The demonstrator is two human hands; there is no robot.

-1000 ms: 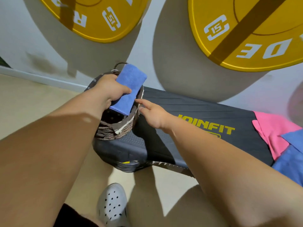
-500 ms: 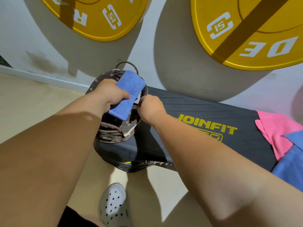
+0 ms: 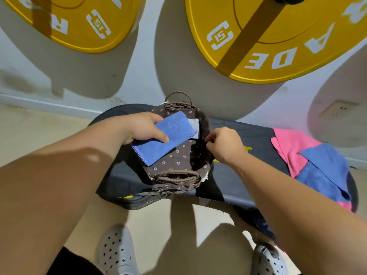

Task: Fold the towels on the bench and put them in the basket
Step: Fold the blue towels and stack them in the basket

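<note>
Since the earlier frame, the folded blue towel (image 3: pixel 168 139) had come lower and more squarely over the mouth of the basket (image 3: pixel 176 174), and the right hand (image 3: pixel 224 144) had gone from resting against the rim to a pinch upon it. At the moment of inspection the left hand (image 3: pixel 146 128) gripped the folded blue towel by its left end, one digit laid across the top face and the others hidden beneath. The towel lay slanted, its free end pointing away from that hand toward the right hand. It was held above the brown flower-print lining, and whether it touched the lining could not be told. The right hand pinched the basket's right rim between thumb and curled fingers. A pale towel (image 3: pixel 193 124) was already inside the basket, between the two hands and partly covered by the blue one. The basket stood on the black bench (image 3: pixel 234 181), directly below both hands. Further along the bench, well to the right of the right hand, a pink towel (image 3: pixel 290 143) lay spread out unfolded, with a second blue towel (image 3: pixel 325 171) lying on top of it and covering its right part. Beyond the hands, two yellow weight plates (image 3: pixel 268 36) showed against the wall. Below the forearms, a pair of white perforated clogs (image 3: pixel 117 253) stood on the floor.
</note>
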